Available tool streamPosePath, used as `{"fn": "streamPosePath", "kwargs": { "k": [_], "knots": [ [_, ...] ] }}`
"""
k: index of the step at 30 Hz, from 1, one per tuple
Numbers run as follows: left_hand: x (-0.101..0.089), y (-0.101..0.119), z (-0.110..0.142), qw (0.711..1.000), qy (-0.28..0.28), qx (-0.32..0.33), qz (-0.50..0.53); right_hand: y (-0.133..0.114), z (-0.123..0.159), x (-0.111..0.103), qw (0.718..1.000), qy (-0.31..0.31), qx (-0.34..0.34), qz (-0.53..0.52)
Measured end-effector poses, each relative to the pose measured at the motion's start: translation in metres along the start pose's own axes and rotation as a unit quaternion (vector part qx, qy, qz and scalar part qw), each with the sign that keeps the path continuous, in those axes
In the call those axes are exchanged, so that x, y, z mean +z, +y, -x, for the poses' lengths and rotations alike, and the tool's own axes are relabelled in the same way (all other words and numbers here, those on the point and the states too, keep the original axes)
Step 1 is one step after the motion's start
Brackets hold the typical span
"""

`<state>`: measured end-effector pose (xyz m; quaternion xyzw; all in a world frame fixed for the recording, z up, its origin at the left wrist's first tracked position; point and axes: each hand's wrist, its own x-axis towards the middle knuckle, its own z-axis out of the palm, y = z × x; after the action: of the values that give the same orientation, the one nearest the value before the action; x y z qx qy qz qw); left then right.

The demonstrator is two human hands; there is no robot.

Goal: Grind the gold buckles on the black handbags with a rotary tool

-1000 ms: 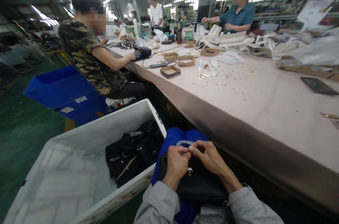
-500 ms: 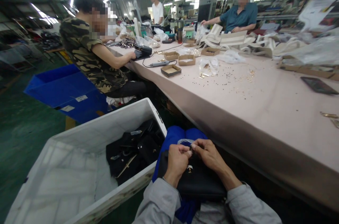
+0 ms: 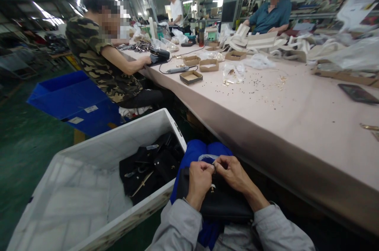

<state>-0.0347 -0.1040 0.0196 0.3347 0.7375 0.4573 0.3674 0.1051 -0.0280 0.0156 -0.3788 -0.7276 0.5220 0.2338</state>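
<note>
Clock positions are read from the centre of view. At three o'clock, a long table (image 3: 284, 124) is strewn with shallow boxes (image 3: 209, 66) and small parts. At eight o'clock, a white bin (image 3: 85, 187) is partly filled with black pieces (image 3: 142, 176). At five o'clock, a black bag (image 3: 226, 205) is laid across the lap, beneath the left hand (image 3: 199, 184) and right hand (image 3: 233, 174). Their fingertips are brought close together; whether anything is gripped cannot be told. Below them, a gold fitting (image 3: 212, 189) is seen.
</note>
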Motion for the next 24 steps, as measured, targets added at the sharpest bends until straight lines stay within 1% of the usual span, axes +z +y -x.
{"fn": "streamPosePath", "kwargs": {
  "k": [3, 5, 9, 14, 16, 20, 24],
  "knots": [
    [0.003, -0.004, -0.001, 0.999, 0.013, 0.022, -0.019, 0.002, 0.0, 0.002, 1.0, 0.009, 0.004, 0.007],
    [0.004, -0.005, -0.002, 0.999, 0.017, 0.024, -0.018, 0.003, 0.001, 0.002, 1.0, 0.007, 0.008, 0.005],
    [0.004, -0.006, -0.003, 1.0, 0.01, 0.0, 0.011, 0.002, 0.003, 0.0, 1.0, -0.011, 0.015, -0.008],
    [0.004, -0.009, -0.006, 0.997, -0.026, -0.029, 0.063, 0.0, 0.003, -0.001, 1.0, -0.009, 0.021, -0.012],
    [0.005, -0.009, -0.008, 0.996, -0.02, -0.044, 0.069, 0.001, 0.004, -0.002, 0.999, -0.018, 0.02, -0.021],
    [0.007, -0.008, -0.01, 0.994, 0.01, -0.066, 0.091, 0.003, 0.006, -0.002, 0.997, -0.048, 0.016, -0.053],
    [0.007, -0.006, -0.012, 0.991, 0.008, -0.086, 0.098, 0.006, 0.006, 0.001, 0.996, -0.048, 0.027, -0.073]
  ]
}}
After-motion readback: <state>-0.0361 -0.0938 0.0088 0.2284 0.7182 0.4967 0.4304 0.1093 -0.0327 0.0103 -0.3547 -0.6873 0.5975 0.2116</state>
